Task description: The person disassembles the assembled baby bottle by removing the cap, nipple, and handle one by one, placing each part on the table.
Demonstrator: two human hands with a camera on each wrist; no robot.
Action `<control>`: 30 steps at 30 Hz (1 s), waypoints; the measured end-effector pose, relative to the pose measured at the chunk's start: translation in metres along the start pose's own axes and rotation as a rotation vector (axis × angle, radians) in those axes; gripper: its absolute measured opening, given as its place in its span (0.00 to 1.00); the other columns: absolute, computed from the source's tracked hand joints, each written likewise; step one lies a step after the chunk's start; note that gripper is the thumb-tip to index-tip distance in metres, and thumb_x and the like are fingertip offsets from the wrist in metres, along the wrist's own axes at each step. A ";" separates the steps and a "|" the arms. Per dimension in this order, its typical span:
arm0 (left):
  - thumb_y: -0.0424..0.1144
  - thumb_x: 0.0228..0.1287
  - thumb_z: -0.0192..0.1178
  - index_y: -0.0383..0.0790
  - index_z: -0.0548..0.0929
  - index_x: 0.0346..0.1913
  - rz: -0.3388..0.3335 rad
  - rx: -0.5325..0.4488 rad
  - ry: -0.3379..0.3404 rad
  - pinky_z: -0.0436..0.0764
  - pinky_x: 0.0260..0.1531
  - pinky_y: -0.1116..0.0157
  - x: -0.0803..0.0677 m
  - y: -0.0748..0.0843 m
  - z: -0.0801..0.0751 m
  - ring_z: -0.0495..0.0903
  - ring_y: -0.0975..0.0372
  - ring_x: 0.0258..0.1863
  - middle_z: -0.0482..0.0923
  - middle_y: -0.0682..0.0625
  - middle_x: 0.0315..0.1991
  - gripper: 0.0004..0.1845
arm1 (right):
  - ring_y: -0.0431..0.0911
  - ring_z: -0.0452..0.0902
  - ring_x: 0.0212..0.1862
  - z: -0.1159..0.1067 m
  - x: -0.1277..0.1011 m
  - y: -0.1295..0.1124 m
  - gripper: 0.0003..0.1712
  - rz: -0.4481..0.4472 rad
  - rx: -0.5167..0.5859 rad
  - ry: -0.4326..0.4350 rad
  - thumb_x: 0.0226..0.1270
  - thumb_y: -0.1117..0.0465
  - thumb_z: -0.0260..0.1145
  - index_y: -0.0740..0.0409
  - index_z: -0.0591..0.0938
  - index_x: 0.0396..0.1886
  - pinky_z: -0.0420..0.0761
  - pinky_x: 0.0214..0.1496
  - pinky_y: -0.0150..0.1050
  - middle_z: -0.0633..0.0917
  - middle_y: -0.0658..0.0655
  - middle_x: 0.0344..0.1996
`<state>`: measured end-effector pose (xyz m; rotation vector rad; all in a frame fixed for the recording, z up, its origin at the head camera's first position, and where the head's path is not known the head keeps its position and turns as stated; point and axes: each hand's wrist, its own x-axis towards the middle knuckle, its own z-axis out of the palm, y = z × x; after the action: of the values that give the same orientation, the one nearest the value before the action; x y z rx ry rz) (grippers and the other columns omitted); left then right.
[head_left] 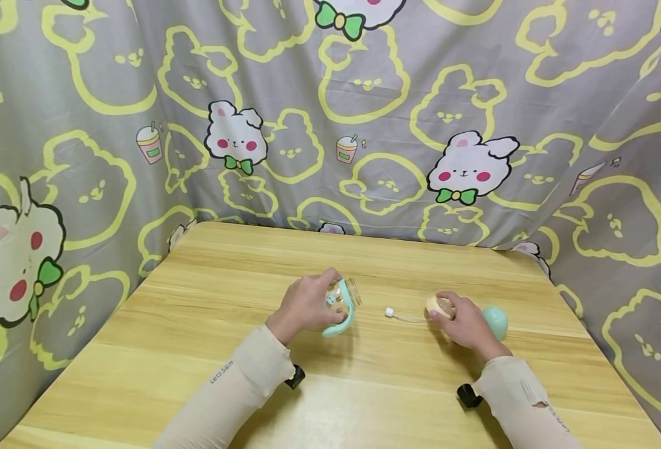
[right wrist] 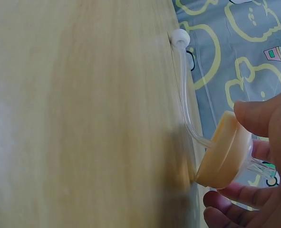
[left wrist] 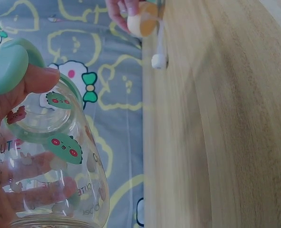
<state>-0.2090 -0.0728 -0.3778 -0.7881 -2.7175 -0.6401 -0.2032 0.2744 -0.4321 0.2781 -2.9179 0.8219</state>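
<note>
My left hand grips a clear baby bottle printed with small cartoon faces, with the thumb over its mint-green handle. The bottle lies tilted, its uncovered mouth pointing right. In my right hand is a pale-yellow straw lid, pinched between thumb and fingers. A thin clear straw runs from the lid's underside to a white weighted tip. In the head view, that tip points left toward the bottle, with a gap between them.
A mint-green dome cap sits on the wooden table just beyond my right hand. Behind and at both sides of the table hangs a grey curtain with cartoon prints. A small black wrist camera is on each sleeve.
</note>
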 end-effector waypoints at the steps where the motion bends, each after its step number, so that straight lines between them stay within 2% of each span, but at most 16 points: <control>1: 0.46 0.45 0.70 0.44 0.76 0.51 0.001 0.000 0.000 0.68 0.16 0.68 0.000 0.000 0.000 0.65 0.66 0.13 0.77 0.55 0.26 0.27 | 0.57 0.75 0.43 0.000 0.000 0.000 0.31 -0.001 -0.001 0.002 0.67 0.50 0.64 0.62 0.72 0.64 0.74 0.45 0.58 0.80 0.65 0.39; 7: 0.46 0.46 0.69 0.44 0.76 0.51 0.002 0.016 -0.001 0.67 0.16 0.69 0.001 0.000 0.000 0.65 0.67 0.13 0.75 0.56 0.24 0.27 | 0.55 0.74 0.41 -0.001 -0.001 0.000 0.31 0.005 -0.001 -0.003 0.67 0.50 0.64 0.62 0.71 0.64 0.74 0.43 0.57 0.79 0.63 0.38; 11: 0.46 0.45 0.69 0.45 0.76 0.51 0.000 0.012 -0.001 0.67 0.16 0.68 0.001 0.000 0.000 0.65 0.67 0.13 0.79 0.54 0.28 0.27 | 0.56 0.74 0.42 -0.001 -0.001 0.000 0.32 0.008 0.003 -0.005 0.67 0.49 0.63 0.62 0.71 0.64 0.75 0.42 0.56 0.79 0.65 0.40; 16: 0.46 0.45 0.70 0.45 0.76 0.51 0.006 0.014 0.005 0.68 0.17 0.68 0.000 0.001 0.000 0.65 0.67 0.13 0.78 0.54 0.28 0.27 | 0.62 0.75 0.47 -0.002 -0.001 0.000 0.32 -0.002 -0.001 0.005 0.68 0.49 0.63 0.63 0.70 0.65 0.75 0.46 0.59 0.78 0.72 0.47; 24: 0.46 0.45 0.70 0.44 0.76 0.50 0.020 0.022 0.015 0.67 0.16 0.69 0.000 0.000 0.000 0.64 0.67 0.13 0.75 0.57 0.23 0.27 | 0.69 0.69 0.56 -0.006 -0.001 -0.003 0.33 0.003 -0.011 0.001 0.69 0.48 0.62 0.63 0.69 0.66 0.70 0.52 0.65 0.75 0.76 0.54; 28: 0.46 0.45 0.70 0.44 0.76 0.50 0.017 0.017 0.014 0.67 0.16 0.69 0.000 0.000 0.000 0.65 0.67 0.13 0.75 0.57 0.24 0.27 | 0.69 0.70 0.55 -0.008 0.000 -0.003 0.33 -0.002 -0.005 0.003 0.69 0.48 0.61 0.64 0.69 0.66 0.70 0.52 0.64 0.74 0.76 0.55; 30: 0.46 0.45 0.70 0.44 0.76 0.50 0.014 0.014 0.015 0.67 0.16 0.68 -0.001 0.000 -0.001 0.65 0.67 0.13 0.76 0.56 0.25 0.27 | 0.67 0.74 0.51 -0.008 0.001 -0.002 0.33 -0.009 0.000 0.003 0.69 0.49 0.61 0.65 0.69 0.66 0.73 0.49 0.62 0.75 0.75 0.54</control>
<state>-0.2084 -0.0737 -0.3775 -0.7955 -2.6976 -0.6210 -0.2034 0.2766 -0.4236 0.2894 -2.9113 0.8203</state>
